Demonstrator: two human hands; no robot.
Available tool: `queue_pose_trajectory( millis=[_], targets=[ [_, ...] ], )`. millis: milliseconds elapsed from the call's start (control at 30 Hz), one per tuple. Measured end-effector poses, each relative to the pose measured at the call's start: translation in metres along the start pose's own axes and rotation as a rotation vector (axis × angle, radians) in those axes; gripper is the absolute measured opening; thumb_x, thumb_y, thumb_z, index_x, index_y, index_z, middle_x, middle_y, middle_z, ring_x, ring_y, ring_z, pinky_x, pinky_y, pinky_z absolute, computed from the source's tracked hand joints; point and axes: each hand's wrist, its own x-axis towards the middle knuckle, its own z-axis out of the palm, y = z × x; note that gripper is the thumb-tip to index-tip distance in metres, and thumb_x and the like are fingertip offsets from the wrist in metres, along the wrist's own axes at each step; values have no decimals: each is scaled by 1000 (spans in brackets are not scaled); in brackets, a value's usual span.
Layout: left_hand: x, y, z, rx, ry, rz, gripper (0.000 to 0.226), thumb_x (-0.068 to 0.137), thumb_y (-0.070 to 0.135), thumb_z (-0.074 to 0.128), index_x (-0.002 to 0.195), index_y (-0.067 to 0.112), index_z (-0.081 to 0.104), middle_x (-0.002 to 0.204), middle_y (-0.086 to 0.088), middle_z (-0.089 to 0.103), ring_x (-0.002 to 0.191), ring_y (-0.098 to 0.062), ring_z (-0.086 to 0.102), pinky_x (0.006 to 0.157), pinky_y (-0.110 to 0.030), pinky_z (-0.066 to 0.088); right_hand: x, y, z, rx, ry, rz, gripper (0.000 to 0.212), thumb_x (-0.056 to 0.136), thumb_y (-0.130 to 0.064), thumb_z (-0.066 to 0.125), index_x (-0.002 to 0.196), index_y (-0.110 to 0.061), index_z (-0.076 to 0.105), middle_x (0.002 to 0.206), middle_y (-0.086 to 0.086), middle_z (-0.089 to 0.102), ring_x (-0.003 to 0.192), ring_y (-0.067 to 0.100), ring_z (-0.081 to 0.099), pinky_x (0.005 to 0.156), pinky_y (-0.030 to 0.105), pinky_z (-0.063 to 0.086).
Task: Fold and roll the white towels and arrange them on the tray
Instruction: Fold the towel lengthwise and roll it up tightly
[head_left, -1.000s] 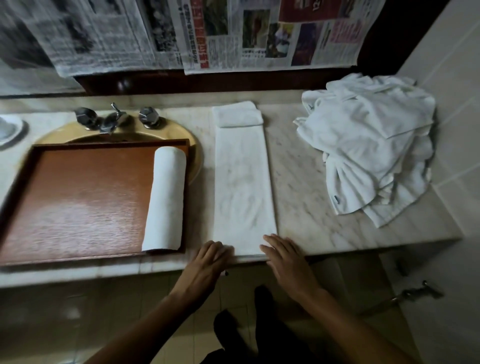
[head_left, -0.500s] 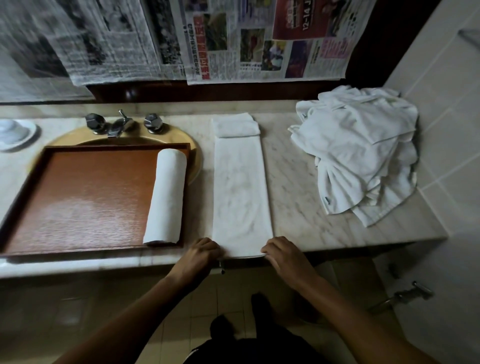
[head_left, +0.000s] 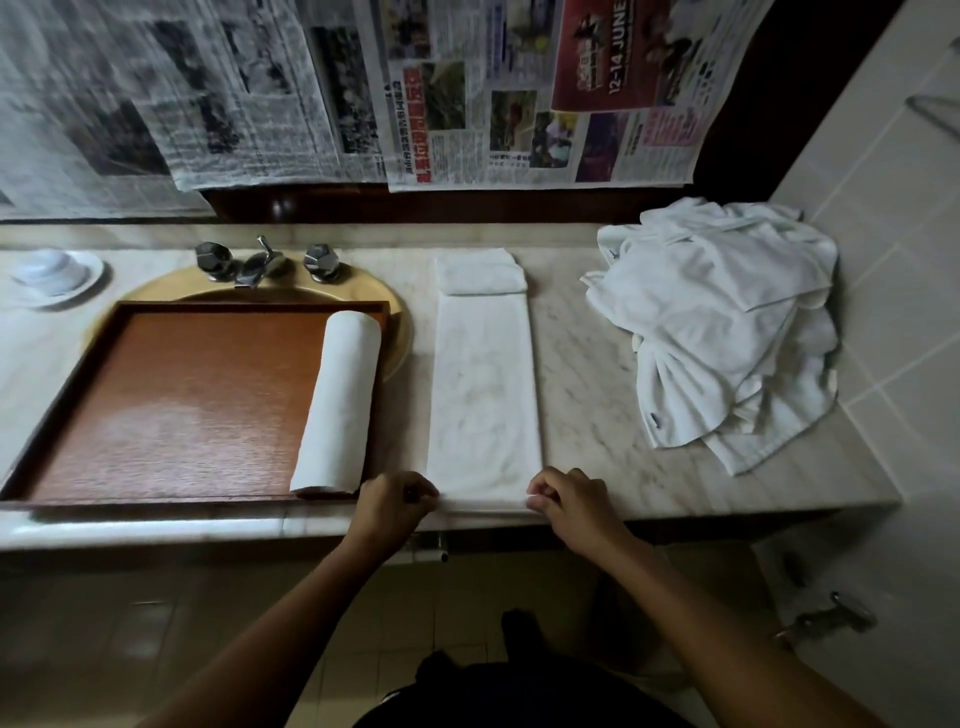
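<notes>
Looking down on a marble desk (head_left: 582, 374). At centre a white towel (head_left: 483, 384), folded into a long narrow band, runs from the desk's near edge toward the top of the frame, its far end doubled back on itself. The left hand (head_left: 397, 501) and right hand (head_left: 566, 501) sit at the towel's two near corners, lower centre. Each grip is clamped on the near edge, with the fingers curled and pinching the cloth.

At left a brown tray (head_left: 171, 405) lies over a yellow sink (head_left: 397, 332), with one finished roll (head_left: 340, 405) along the tray's right side. A pile (head_left: 722, 322) of loose white towels sits at upper right, well apart from the towel in hand.

The step in hand looks like starting the roll from the near edge. To do it well, the first turn should probably be small and tight, with both hands moving together so the edge stays square. Uneven pushing would likely cone the roll. Keeping the sides lined up should give a roll that matches the one on the tray, where it can lie beside it.
</notes>
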Motion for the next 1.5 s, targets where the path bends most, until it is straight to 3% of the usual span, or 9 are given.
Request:
queue_pose_trajectory(
  millis=[133, 267, 333, 600, 767, 1000, 1300, 1433, 1500],
  targets=[
    [13, 0, -2, -4, -40, -113, 10, 88, 18, 80, 97, 18, 82, 90, 8, 75, 77, 6, 62, 69, -3, 43, 8, -6, -2, -29, -1, 20, 10, 98, -41, 66, 102, -31, 67, 83, -20, 50, 88, 4, 47, 95, 34, 40],
    [21, 5, 1, -5, -90, -145, 12, 87, 16, 81, 99, 14, 81, 94, 1, 77, 83, -4, 67, 84, -22, 56, 11, -10, 4, -112, 2, -10, 9, 95, -38, 68, 99, -30, 67, 92, -17, 52, 101, 12, 52, 93, 36, 41],
    [23, 8, 4, 44, -77, -133, 12, 87, 17, 81, 99, 15, 80, 95, 0, 76, 82, -6, 66, 78, -20, 54, 13, -9, 6, -97, 26, -49, 10, 92, -29, 71, 101, -27, 67, 99, -13, 52, 103, 14, 52, 90, 36, 43],
    [5, 4, 30, 466, -20, 295, 31, 79, -6, 74, 93, 21, 69, 97, 3, 60, 88, -17, 55, 64, -32, 51, 7, -11, 21, -197, -11, -245, 29, 88, 9, 57, 102, -14, 70, 104, 1, 56, 101, 21, 54, 74, 41, 54],
    [1, 2, 29, 508, -30, 396, 22, 78, 7, 74, 96, 18, 70, 97, 0, 64, 87, -21, 59, 64, -29, 45, 3, -5, 19, -262, 7, -330, 30, 85, -4, 53, 105, -21, 66, 105, -2, 56, 97, 23, 52, 73, 37, 50],
    [7, -9, 21, 540, -58, 502, 42, 63, 3, 79, 98, 21, 68, 95, 2, 62, 86, -21, 55, 67, -32, 50, 4, -6, 8, -322, -63, -388, 36, 81, -8, 55, 112, -26, 59, 112, -5, 52, 100, 19, 48, 77, 33, 42],
    [5, -1, 12, 316, -51, 307, 28, 84, 3, 64, 105, 17, 75, 102, 1, 72, 92, -20, 67, 74, -34, 56, 3, 2, 2, -235, -53, -358, 35, 92, -3, 53, 119, -23, 61, 118, -8, 60, 109, 19, 51, 85, 35, 38],
    [7, 3, 4, 96, -15, 107, 16, 88, 14, 75, 102, 20, 79, 97, 9, 76, 80, 7, 63, 72, -2, 44, 2, 4, -6, -97, -72, -190, 31, 96, -2, 55, 118, -21, 64, 114, -6, 62, 105, 18, 55, 87, 33, 43],
    [11, 2, 3, 24, -6, -1, 12, 89, 18, 77, 100, 20, 80, 92, 11, 75, 78, 11, 61, 66, 2, 41, 5, 7, -5, -5, -61, -130, 18, 99, -11, 60, 111, -21, 69, 109, -9, 64, 102, 14, 60, 90, 35, 50]
  ],
)
